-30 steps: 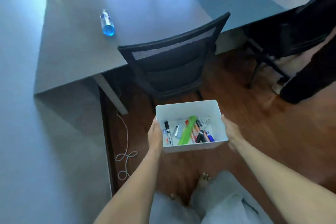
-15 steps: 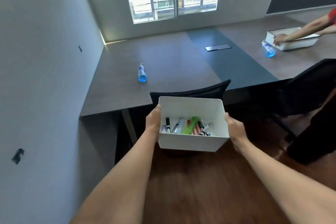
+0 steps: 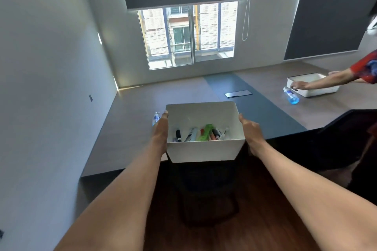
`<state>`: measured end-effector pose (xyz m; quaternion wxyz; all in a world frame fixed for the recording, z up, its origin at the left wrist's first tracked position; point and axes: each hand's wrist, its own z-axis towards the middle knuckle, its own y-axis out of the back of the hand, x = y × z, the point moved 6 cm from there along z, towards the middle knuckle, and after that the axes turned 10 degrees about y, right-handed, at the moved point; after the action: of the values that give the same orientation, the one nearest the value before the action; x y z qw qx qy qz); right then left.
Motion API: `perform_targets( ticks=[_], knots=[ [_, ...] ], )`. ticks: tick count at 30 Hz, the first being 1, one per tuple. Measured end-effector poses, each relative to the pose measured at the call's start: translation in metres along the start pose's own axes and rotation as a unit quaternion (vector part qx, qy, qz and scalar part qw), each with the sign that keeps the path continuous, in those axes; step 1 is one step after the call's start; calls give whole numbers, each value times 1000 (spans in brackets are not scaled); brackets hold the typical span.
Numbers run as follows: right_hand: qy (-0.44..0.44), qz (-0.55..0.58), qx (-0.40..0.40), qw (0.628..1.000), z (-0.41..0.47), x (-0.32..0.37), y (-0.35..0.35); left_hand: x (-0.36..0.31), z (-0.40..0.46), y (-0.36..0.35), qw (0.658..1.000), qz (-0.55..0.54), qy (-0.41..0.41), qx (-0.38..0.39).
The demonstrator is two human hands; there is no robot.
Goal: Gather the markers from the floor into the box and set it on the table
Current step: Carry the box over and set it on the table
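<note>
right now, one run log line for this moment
phase: carrying | left hand: gripping white plastic box | right hand: gripping box | contents: markers | grey table: not reached

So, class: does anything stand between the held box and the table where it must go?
Nothing visible blocks it. The white box is held above the chair; the table ahead is bare, with a bottle off left.

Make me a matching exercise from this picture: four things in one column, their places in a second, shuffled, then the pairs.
Things
1. white plastic box of markers
2. small blue-tinted bottle
3. blue spray bottle
4. black mesh office chair

Places
A. beside the far white tray
B. under the held box
C. between left hand and right hand
D. on the table, behind the left hand

Pairs: 1-C, 2-D, 3-A, 4-B
</note>
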<state>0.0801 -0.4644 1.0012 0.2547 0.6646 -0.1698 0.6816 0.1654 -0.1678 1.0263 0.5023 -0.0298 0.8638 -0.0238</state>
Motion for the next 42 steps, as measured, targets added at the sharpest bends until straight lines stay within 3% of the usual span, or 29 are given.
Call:
perform_targets(
  ticks=[8, 19, 26, 34, 42],
  knots=[
    [5, 20, 23, 1000, 128, -4, -34, -45, 91, -38, 999, -5, -39, -25],
    [-72, 14, 108, 991, 270, -95, -104, -13, 234, -72, 997, -40, 19, -66],
    [-178, 68, 113, 975, 296, -180, -142, 30, 315, -68, 991, -66, 67, -90],
    [-179, 44, 131, 974, 310, -215, -169, 74, 378, -62, 985, -52, 134, -96],
    [-195, 62, 104, 973, 337, -234, -185, 51, 415, -74, 991, -44, 93, -91]
  ],
)
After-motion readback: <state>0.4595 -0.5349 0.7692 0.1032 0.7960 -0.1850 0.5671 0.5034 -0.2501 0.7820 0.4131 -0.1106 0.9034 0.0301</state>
